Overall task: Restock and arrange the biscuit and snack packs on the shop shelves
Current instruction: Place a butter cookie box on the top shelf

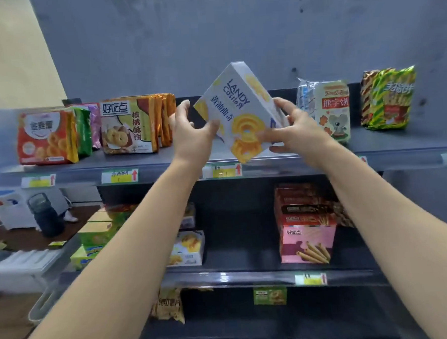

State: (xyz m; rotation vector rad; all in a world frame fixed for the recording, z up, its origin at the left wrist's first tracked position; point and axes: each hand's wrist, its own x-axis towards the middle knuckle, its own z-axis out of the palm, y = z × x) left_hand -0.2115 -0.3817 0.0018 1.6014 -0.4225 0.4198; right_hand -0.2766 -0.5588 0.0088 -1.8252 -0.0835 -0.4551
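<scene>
A white LANDY Castle butter-cookie box [239,108] is tilted to the right above the middle gap of the top shelf [149,168]. My left hand [192,134] grips its lower left edge, thumb on the front. My right hand [297,128] holds its lower right side, fingers curled around the edge. The box's bottom corner hangs just over the shelf's front lip.
On the top shelf stand orange cookie packs [46,138], walnut biscuit packs [132,125], a bear biscuit bag [332,110] and green striped snack bags [388,99]. The middle shelf holds pink wafer-roll boxes [307,237], a white cookie box [189,248] and green packs [95,234]. A white crate [16,266] sits lower left.
</scene>
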